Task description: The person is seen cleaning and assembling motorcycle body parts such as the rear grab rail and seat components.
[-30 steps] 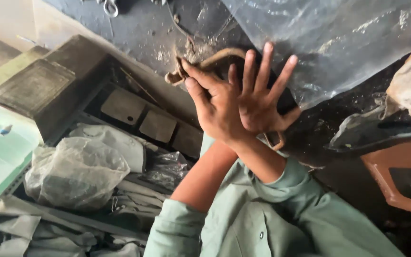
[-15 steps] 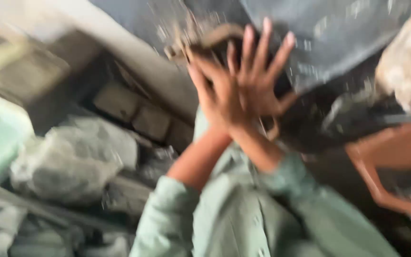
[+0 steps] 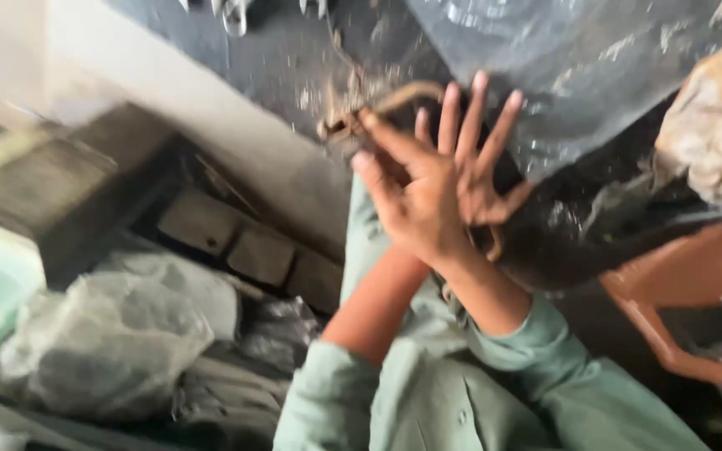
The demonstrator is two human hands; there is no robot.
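Hands cross, fingers splayed and holding nothing: left hand (image 3: 415, 205) nearer, right hand (image 3: 476, 167) behind, tan loop (image 3: 394, 98) just beyond.

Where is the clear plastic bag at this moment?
In the head view, the clear plastic bag lies at lower left, left of the green sleeves and below the row of bricks.

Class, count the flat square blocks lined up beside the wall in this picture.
3: left block, middle block, right block, in a row; more may be hidden.
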